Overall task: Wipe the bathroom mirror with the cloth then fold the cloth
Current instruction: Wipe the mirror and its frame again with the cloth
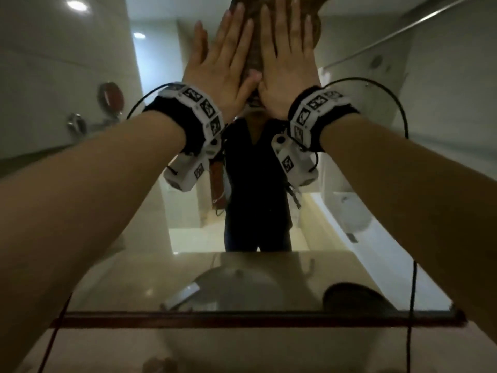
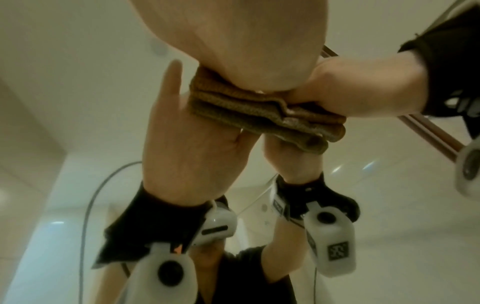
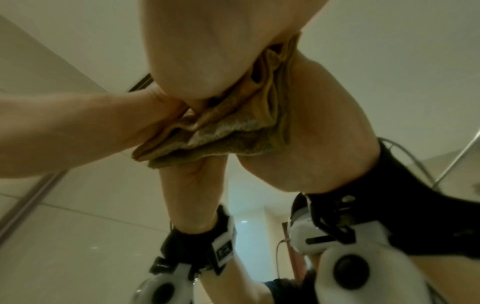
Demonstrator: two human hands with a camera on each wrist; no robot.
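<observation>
Mirror (image 1: 363, 162), high reach: both palms press the brown cloth (image 1: 255, 49) flat to the glass.
Left hand (image 1: 217, 68) and right hand (image 1: 287, 65) side by side, fingers (image 1: 236, 25) straight, slightly spread, gripping nothing. Best kept flat, even pressure, overlapping strokes downward.

Bunched brown cloth (image 3: 223, 125) between right hand (image 3: 207, 51) and mirror (image 3: 78, 226).

**Dim, soft light and wide-angle warp**

The head view is dim and greenish. A ceiling light (image 1: 77, 5) glares at upper left, and a second bright spot (image 1: 139, 35) shows beside it. Straight lines bow toward the edges. Both wrist views are brighter but soft, with the nearest skin blurred and washed out.
</observation>
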